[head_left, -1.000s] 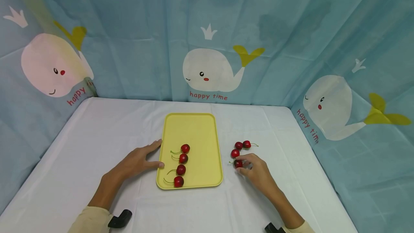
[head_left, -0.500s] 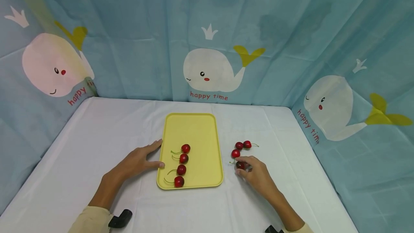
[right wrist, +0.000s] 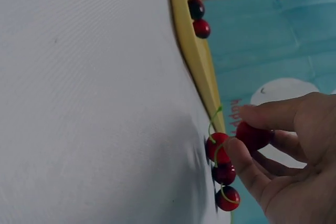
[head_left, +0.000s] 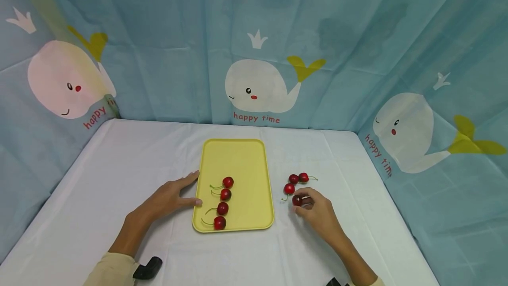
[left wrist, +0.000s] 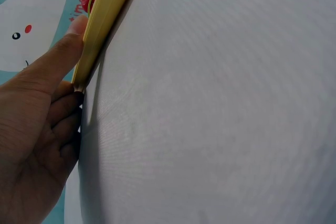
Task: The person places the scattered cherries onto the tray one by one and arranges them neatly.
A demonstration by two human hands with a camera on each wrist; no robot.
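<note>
In the head view my right hand (head_left: 317, 211) pinches a dark red cherry (head_left: 296, 200) between thumb and fingertips. The right wrist view shows this held cherry (right wrist: 252, 136) raised over the others, partly covered by the fingers. Three more cherries (head_left: 289, 188) lie close together on the white cloth just beyond that hand, one with its stem sticking out to the right. My left hand (head_left: 168, 197) rests at the left side of a yellow tray (head_left: 246, 162), thumb on the rim and fingers along the edge. Several stemmed cherries (head_left: 222, 208) form a column on the tray's left half.
A white cloth (head_left: 158, 144) covers the table. Blue curtains (head_left: 166, 56) printed with whales hang behind it and at both sides. Black wrist mounts (head_left: 147, 268) sit by the sleeves near the front.
The right hand's cherry has shifted slightly right and up, away from the three others. The left hand, the tray and its cherries have stayed where they were.
</note>
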